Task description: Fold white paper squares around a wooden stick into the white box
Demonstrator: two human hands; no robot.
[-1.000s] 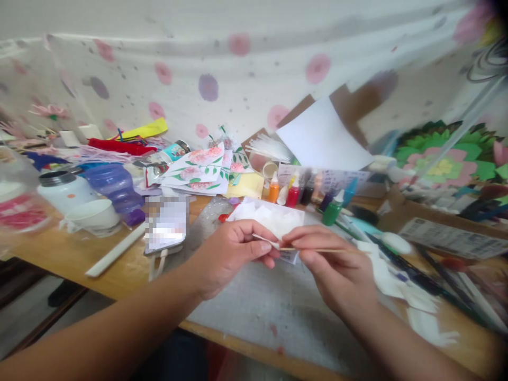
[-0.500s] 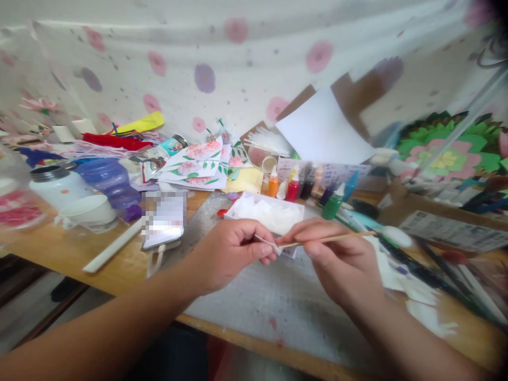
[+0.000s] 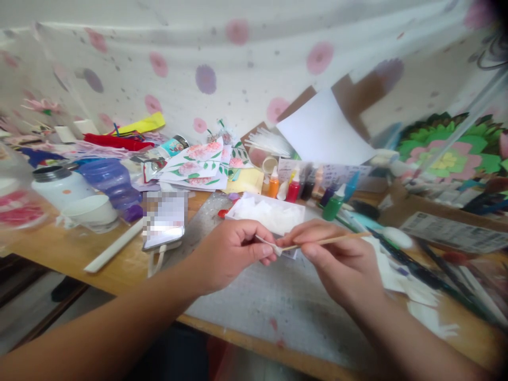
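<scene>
On the near side of the box (image 3: pixel 286 201) of crumpled tissue (image 3: pixel 264 211), our left hand (image 3: pixel 228 259), grip closed, is pinching a thin white scrap (image 3: pixel 277 250); our right hand (image 3: pixel 343 259), also closed, is holding a slim wooden stick (image 3: pixel 333 240), its tip touching the scrap.
</scene>
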